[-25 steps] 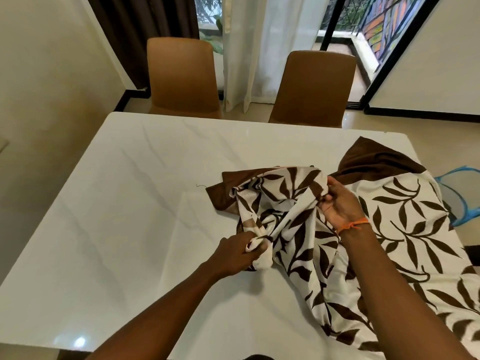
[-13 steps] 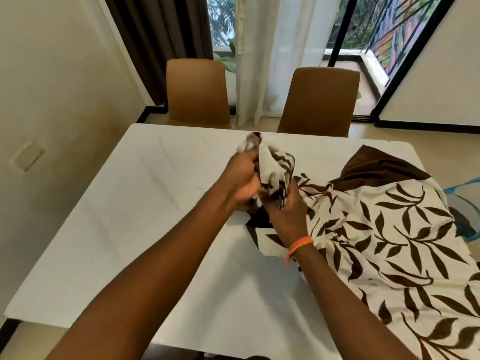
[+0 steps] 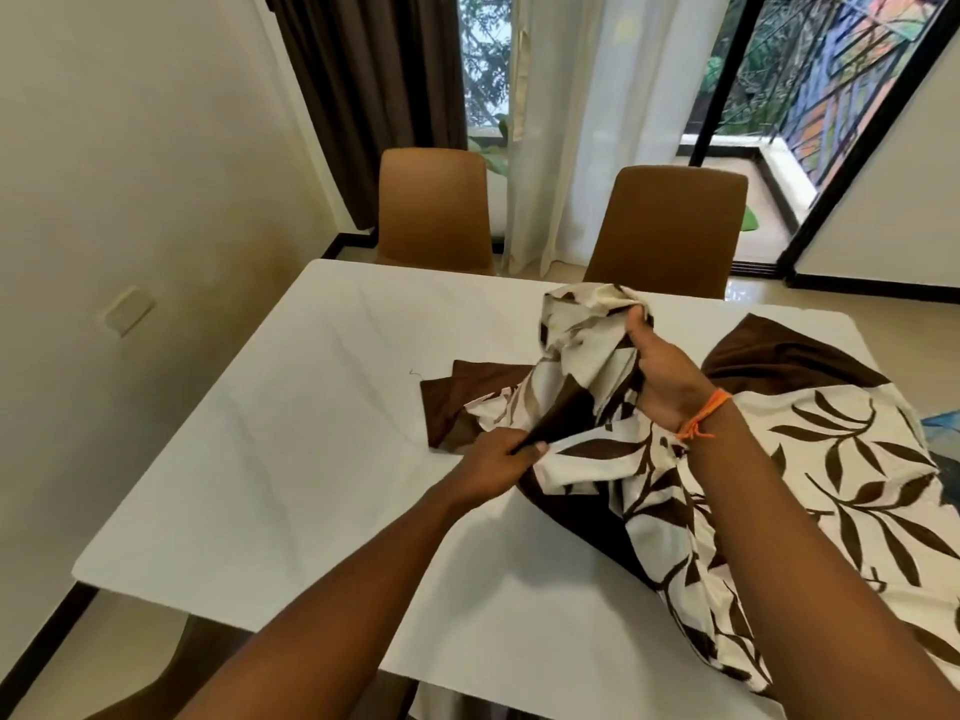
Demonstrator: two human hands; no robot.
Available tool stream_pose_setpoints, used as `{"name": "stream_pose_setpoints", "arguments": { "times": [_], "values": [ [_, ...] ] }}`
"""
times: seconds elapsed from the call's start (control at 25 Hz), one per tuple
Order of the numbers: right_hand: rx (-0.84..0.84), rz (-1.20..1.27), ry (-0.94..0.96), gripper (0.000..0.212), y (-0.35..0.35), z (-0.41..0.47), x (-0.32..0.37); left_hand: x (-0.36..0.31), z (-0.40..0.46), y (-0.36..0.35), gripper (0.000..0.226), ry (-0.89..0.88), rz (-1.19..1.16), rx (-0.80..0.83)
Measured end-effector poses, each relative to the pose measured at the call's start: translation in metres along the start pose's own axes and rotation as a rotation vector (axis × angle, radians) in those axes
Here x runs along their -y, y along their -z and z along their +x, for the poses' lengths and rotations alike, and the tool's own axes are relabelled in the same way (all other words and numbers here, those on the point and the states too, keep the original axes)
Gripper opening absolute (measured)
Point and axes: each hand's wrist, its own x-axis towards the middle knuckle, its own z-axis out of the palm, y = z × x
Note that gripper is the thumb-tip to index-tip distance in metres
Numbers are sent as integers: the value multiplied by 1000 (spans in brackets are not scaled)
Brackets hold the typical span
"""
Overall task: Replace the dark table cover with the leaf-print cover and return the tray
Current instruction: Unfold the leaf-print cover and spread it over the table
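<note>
Cream-walled dining room, glossy white marble-look rectangular table (image 3: pixel 291 491) in the middle. Two tan upholstered chairs (image 3: pixel 434 210) tucked at the far edge, side by side. Behind them a dark brown curtain (image 3: pixel 374 96) on the left, sheer white drapes (image 3: pixel 587 122) beside it, black-framed glass door (image 3: pixel 727 80) further right. Beige wall switch plate (image 3: pixel 126 309) on the left wall.

Cream cotton cover with brown leaf print and solid brown border (image 3: pixel 841 459) heaped over the right half of the table, draping past the right and near edges. Brown border folded out flat onto bare tabletop just left of the bunch; another brown corner raised near the far right edge.

Left hand (image 3: pixel 493 462) low over the table, fingers and thumb curled round a brown-edged fold of the cover, pinching it. Right hand (image 3: pixel 662 376) higher and farther away, thumb up, clenched round a crumpled bunch of the same cover lifted off the surface. Fabric stretched taut between the two hands. Orange thread bracelet (image 3: pixel 704 415) at the right wrist.

Sliver of something blue (image 3: pixel 943 420) at the right edge beyond the cloth, too little showing to tell what. Dark cover and tray not identifiable in view.
</note>
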Motion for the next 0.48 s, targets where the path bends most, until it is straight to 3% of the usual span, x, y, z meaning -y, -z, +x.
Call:
{"name": "stream_pose_setpoints", "arguments": {
  "times": [0.12,0.24,0.32,0.48],
  "values": [
    [-282,-563,-59,65,-2,13,-8,13,-19,33,35,64,-119,2],
    [-377,-1002,-31,68,-32,11,-42,20,-41,72,28,176,-527,-161],
    [-328,-986,81,57,-72,-1,-72,30,-57,95,28,267,-658,-240],
    [22,-832,60,62,-172,-39,-139,64,-105,129,28,402,-668,-223]
  ]
}}
